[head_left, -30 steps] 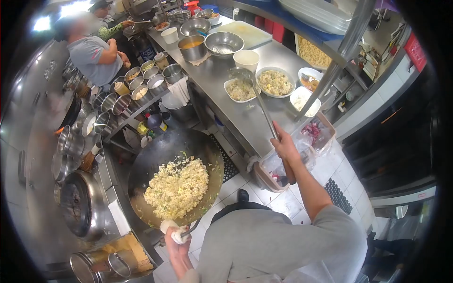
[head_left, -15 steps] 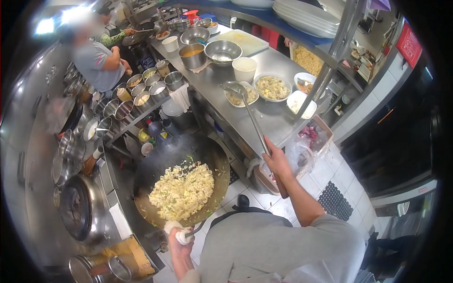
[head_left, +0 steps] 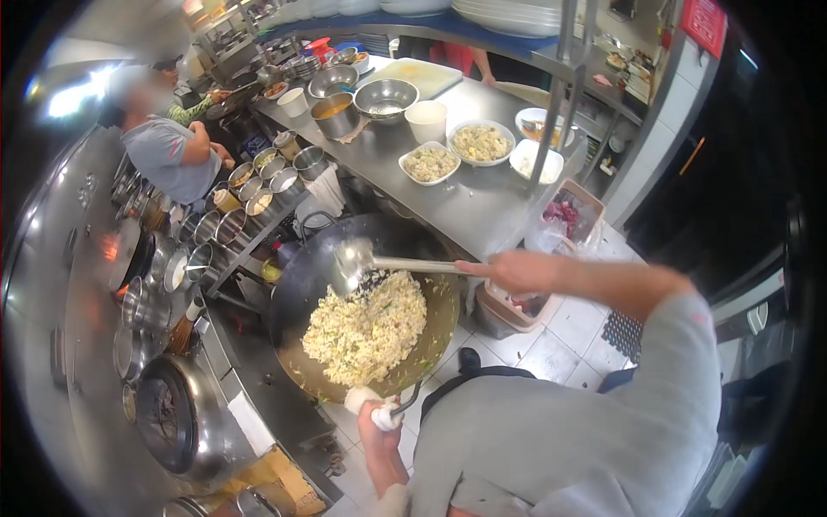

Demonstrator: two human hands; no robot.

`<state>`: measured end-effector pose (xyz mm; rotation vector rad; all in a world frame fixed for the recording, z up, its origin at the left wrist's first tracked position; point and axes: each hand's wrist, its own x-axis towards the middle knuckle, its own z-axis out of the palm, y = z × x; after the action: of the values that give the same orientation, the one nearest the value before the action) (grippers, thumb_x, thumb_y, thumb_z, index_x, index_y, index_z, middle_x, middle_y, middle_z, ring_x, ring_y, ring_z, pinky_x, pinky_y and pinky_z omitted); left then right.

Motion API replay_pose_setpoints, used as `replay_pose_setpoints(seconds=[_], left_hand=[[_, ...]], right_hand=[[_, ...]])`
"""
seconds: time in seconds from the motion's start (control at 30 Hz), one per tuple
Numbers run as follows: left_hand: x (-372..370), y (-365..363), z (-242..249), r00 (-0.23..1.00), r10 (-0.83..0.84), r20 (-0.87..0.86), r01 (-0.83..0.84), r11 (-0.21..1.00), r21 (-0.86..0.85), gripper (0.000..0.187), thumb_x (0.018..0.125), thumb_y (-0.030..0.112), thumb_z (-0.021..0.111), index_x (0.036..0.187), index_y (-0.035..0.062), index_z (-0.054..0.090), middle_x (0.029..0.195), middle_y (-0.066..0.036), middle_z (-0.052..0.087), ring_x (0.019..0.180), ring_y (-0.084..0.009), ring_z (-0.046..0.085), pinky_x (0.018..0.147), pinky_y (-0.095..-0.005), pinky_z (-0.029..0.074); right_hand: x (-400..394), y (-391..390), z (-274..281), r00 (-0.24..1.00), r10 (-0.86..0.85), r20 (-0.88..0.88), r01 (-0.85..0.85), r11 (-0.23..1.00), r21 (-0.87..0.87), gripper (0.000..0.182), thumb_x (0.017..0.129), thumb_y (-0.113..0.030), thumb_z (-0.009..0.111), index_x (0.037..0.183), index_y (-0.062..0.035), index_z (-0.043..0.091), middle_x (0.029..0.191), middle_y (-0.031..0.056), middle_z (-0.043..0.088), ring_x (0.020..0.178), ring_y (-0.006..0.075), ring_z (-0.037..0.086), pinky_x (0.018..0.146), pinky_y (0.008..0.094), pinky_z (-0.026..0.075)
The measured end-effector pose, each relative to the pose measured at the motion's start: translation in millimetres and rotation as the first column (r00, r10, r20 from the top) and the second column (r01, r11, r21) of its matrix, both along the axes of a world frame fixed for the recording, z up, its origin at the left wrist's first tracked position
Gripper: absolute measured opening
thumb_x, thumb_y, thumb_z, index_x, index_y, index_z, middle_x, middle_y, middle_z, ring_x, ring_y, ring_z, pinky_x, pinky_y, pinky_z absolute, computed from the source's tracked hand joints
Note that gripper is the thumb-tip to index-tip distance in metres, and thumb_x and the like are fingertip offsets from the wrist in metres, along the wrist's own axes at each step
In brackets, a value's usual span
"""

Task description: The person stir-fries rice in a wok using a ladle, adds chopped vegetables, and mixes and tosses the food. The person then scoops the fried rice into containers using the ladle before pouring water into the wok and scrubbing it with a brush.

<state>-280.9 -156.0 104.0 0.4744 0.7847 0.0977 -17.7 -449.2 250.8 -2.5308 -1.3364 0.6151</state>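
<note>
A large dark wok full of fried rice hangs in front of me, tilted toward me. My left hand is closed round its near handle through a folded white cloth. In my right hand is the long handle of a metal wok ladle, its bowl inside the wok at the far edge of the rice. On the steel counter beyond stand an oblong dish of fried rice and a round bowl of fried rice.
Steel pots of ingredients stand left of the counter. A white tub, a steel bowl and a cutting board occupy the counter. A plastic bin is at right. One person stands at far left.
My right hand has swung the ladle from over the oblong dish on the counter down into the wok. The wok, still in my left hand, appears further right, and the view has shifted.
</note>
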Motion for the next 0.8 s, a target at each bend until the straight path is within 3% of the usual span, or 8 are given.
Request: replay_pose_setpoints(seconds=[0.13,0.23,0.3,0.37,0.4,0.47,0.63,0.8], left_hand=[[-9.4,-5.7,8.1,1.000,-0.017,0.013,0.018,0.997,-0.071,0.013,0.074,0.011,0.049,0.074,-0.0007,0.052,0.064,-0.014,0.056,0.058,-0.0264,0.058,0.065,-0.0381,0.053],[-22.9,-10.8,40.0,0.997,0.018,0.074,-0.002,0.976,-0.219,0.018,0.073,0.014,0.049,0.084,-0.0004,0.051,0.075,-0.020,0.058,0.061,-0.0296,0.058,0.054,-0.0347,0.052],[-31.6,-5.8,38.1,0.996,0.048,0.076,-0.032,0.980,-0.197,0.018,0.072,0.013,0.049,0.087,0.0027,0.049,0.080,-0.023,0.057,0.064,-0.0306,0.059,0.051,-0.0332,0.051],[-22.8,7.6,27.6,0.910,0.049,0.411,0.054,0.970,-0.235,0.014,0.078,0.013,0.049,0.090,0.0060,0.049,0.081,-0.016,0.059,0.067,-0.0255,0.060,0.054,-0.0343,0.053],[8.0,-4.2,68.9,0.936,0.260,0.236,-0.223,0.960,-0.172,0.012,0.080,0.014,0.051,0.090,0.0081,0.050,0.080,-0.010,0.059,0.067,-0.0226,0.060,0.056,-0.0338,0.053],[57.2,18.0,60.5,0.940,0.208,0.271,-0.189,0.977,-0.098,0.010,0.080,0.016,0.051,0.088,0.0094,0.051,0.078,-0.008,0.059,0.065,-0.0216,0.059,0.058,-0.0333,0.052],[18.6,-12.3,45.6,0.940,0.046,0.338,-0.102,0.983,0.151,0.027,0.075,0.007,0.049,0.102,0.0036,0.050,0.087,-0.015,0.061,0.071,-0.0264,0.062,0.061,-0.0357,0.053],[18.3,18.5,81.1,0.944,0.004,0.329,0.045,0.989,-0.140,0.013,0.076,0.004,0.050,0.063,0.0026,0.051,0.068,-0.010,0.055,0.068,-0.0232,0.060,0.078,-0.0406,0.052]], right_hand=[[-8.7,8.5,31.9,0.998,0.055,-0.038,-0.064,0.947,-0.315,0.071,0.083,-0.005,0.049,0.145,-0.0228,0.020,0.079,0.0189,0.059,0.067,0.0342,0.059,0.062,0.0423,0.048],[-64.1,-2.2,50.1,0.954,-0.185,-0.234,0.174,0.982,-0.069,0.068,0.082,-0.006,0.052,0.144,-0.0175,0.025,0.081,0.0163,0.061,0.067,0.0304,0.059,0.064,0.0405,0.049],[-95.6,5.3,10.6,0.978,-0.142,-0.153,0.197,0.872,0.448,0.067,0.082,-0.008,0.054,0.143,-0.0137,0.027,0.082,0.0143,0.061,0.065,0.0271,0.059,0.064,0.0389,0.049],[-113.3,16.3,25.2,0.851,-0.188,-0.490,0.451,0.741,0.498,0.064,0.086,-0.011,0.054,0.143,-0.0112,0.025,0.078,0.0086,0.059,0.056,0.0183,0.054,0.054,0.0333,0.046],[-122.6,21.8,32.4,0.753,-0.184,-0.632,0.576,0.650,0.496,0.063,0.087,-0.013,0.054,0.143,-0.0099,0.025,0.076,0.0058,0.057,0.052,0.0140,0.051,0.049,0.0304,0.045],[-126.6,36.9,33.2,0.560,-0.142,-0.816,0.748,0.511,0.424,0.063,0.089,-0.014,0.054,0.144,-0.0093,0.023,0.070,0.0031,0.053,0.044,0.0097,0.044,0.041,0.0267,0.039],[-150.2,10.4,77.3,0.513,-0.161,-0.843,0.832,0.337,0.442,0.063,0.081,0.001,0.047,0.141,-0.0037,0.028,0.064,0.0007,0.050,0.036,0.0046,0.035,0.031,0.0202,0.029],[-160.2,12.3,79.9,0.601,-0.258,-0.756,0.793,0.307,0.526,0.065,0.078,0.001,0.045,0.141,0.0011,0.026,0.053,-0.0029,0.041,0.034,0.0040,0.033,0.029,0.0197,0.028]])
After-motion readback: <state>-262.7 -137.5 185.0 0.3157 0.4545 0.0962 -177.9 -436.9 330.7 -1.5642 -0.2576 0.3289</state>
